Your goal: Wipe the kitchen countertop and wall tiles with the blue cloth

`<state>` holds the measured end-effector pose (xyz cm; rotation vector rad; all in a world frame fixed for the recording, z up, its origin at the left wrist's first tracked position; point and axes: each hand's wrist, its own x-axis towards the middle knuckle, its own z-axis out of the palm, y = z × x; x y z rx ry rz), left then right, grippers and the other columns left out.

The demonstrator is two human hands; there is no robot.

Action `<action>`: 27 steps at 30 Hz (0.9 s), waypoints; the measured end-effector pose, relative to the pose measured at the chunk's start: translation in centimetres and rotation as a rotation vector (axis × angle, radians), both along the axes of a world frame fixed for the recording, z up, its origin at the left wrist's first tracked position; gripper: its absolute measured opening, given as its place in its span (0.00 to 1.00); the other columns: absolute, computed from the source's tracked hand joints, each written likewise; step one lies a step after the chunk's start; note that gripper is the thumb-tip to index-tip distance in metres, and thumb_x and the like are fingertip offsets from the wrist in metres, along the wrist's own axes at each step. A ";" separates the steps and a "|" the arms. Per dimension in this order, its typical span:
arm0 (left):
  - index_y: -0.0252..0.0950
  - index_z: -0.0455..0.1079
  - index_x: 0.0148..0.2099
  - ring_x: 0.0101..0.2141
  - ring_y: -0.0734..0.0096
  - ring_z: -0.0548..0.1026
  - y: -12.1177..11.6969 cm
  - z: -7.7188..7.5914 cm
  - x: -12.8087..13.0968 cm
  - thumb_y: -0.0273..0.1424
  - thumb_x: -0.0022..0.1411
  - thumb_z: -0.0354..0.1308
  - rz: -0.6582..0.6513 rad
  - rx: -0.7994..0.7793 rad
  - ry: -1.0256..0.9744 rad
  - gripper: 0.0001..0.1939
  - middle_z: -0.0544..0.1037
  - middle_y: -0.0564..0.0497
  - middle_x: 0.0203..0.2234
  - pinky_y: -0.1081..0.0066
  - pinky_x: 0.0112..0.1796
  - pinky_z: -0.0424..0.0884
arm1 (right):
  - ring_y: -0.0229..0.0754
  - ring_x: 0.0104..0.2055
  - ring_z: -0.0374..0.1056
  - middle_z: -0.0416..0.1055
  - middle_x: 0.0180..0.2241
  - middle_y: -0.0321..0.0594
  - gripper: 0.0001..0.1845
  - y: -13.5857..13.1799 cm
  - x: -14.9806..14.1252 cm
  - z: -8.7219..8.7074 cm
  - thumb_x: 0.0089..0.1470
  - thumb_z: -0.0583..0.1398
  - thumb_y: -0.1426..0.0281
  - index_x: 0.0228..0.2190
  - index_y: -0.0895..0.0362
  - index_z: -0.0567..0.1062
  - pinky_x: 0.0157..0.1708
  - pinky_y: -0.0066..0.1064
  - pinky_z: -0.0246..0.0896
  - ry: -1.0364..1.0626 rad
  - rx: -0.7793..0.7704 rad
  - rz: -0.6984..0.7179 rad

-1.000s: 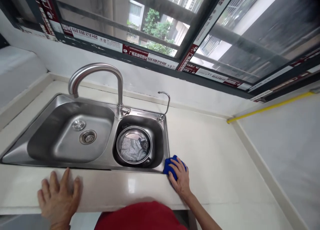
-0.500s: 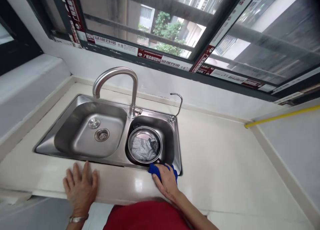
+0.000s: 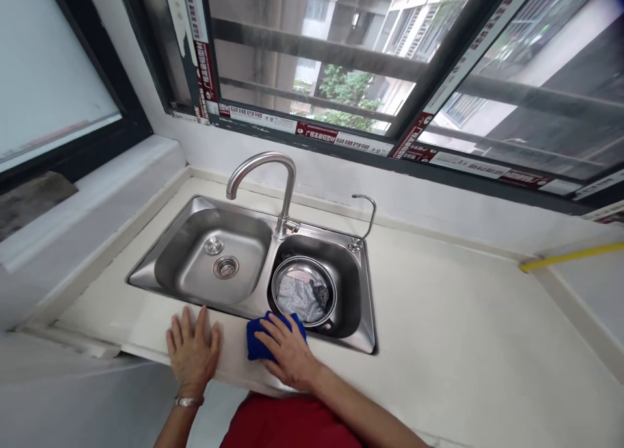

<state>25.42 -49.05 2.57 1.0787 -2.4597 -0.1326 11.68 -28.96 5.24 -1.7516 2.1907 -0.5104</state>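
My right hand [image 3: 291, 355] presses a folded blue cloth [image 3: 258, 339] against the pale countertop [image 3: 448, 331], just in front of the sink's near rim. Its fingers lie over the cloth and hide part of it. To the left, my left hand [image 3: 194, 347] rests flat on the counter's front strip, fingers spread, holding nothing. Behind both hands is the double-bowl steel sink [image 3: 263, 300]. In its right bowl stands a round metal pot [image 3: 333, 298] with a silvery, crumpled piece of material [image 3: 296, 296] inside.
A curved steel faucet [image 3: 287, 194] rises behind the divider, and a thin spout [image 3: 373, 217] stands at the back right corner. The left bowl holds a loose drain strainer [image 3: 213, 244]. A yellow pipe [image 3: 570, 258] runs along the right wall. Windows line the back.
My right hand has slid the blue cloth leftward along the front counter strip, closer to my left hand. My left hand stays flat on the counter. The camera view has turned left.
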 end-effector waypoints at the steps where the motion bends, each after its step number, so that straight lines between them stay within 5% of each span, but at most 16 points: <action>1: 0.35 0.64 0.64 0.69 0.43 0.47 0.0 0.0 0.0 0.38 0.67 0.50 0.001 -0.001 0.000 0.26 0.57 0.34 0.67 0.43 0.64 0.51 | 0.53 0.71 0.39 0.51 0.68 0.43 0.33 0.8 -0.1 0.1 0.63 0.55 0.57 0.65 0.50 0.54 0.67 0.62 0.34 0.008 0.000 0.008; 10: 0.36 0.63 0.65 0.69 0.44 0.47 -0.2 -0.9 0.3 0.38 0.66 0.52 -0.001 -0.015 0.018 0.27 0.56 0.35 0.68 0.43 0.64 0.50 | 0.52 0.71 0.43 0.50 0.69 0.42 0.32 9.5 -1.3 -1.0 0.64 0.52 0.60 0.66 0.48 0.54 0.66 0.56 0.41 0.154 0.031 -0.098; 15: 0.37 0.63 0.65 0.69 0.44 0.46 -0.3 -0.8 0.3 0.39 0.67 0.51 0.004 -0.002 0.006 0.26 0.56 0.35 0.68 0.43 0.64 0.51 | 0.54 0.69 0.47 0.52 0.68 0.45 0.30 5.8 0.0 -0.9 0.64 0.52 0.60 0.65 0.49 0.56 0.64 0.58 0.45 0.092 0.116 -0.217; 21: 0.36 0.65 0.64 0.68 0.45 0.49 0.0 -0.5 0.2 0.39 0.68 0.49 0.009 -0.015 0.032 0.25 0.58 0.36 0.67 0.44 0.64 0.52 | 0.60 0.71 0.39 0.47 0.69 0.49 0.34 -1.3 2.6 -0.1 0.62 0.55 0.56 0.65 0.52 0.56 0.65 0.65 0.38 0.010 0.040 -0.144; 24: 0.36 0.66 0.63 0.68 0.45 0.49 -0.1 -0.7 0.4 0.38 0.68 0.49 0.012 -0.029 0.025 0.25 0.59 0.36 0.66 0.44 0.64 0.54 | 0.54 0.71 0.40 0.51 0.69 0.43 0.29 -0.6 2.3 0.2 0.64 0.53 0.59 0.64 0.48 0.58 0.66 0.62 0.39 -0.088 -0.082 -0.081; 27: 0.36 0.65 0.63 0.68 0.43 0.49 -0.6 -1.1 0.8 0.38 0.68 0.49 0.000 -0.027 0.007 0.25 0.59 0.35 0.67 0.43 0.64 0.54 | 0.48 0.67 0.53 0.62 0.63 0.41 0.23 3.0 0.4 -0.5 0.67 0.49 0.64 0.61 0.46 0.62 0.66 0.59 0.44 -0.158 -0.257 -0.275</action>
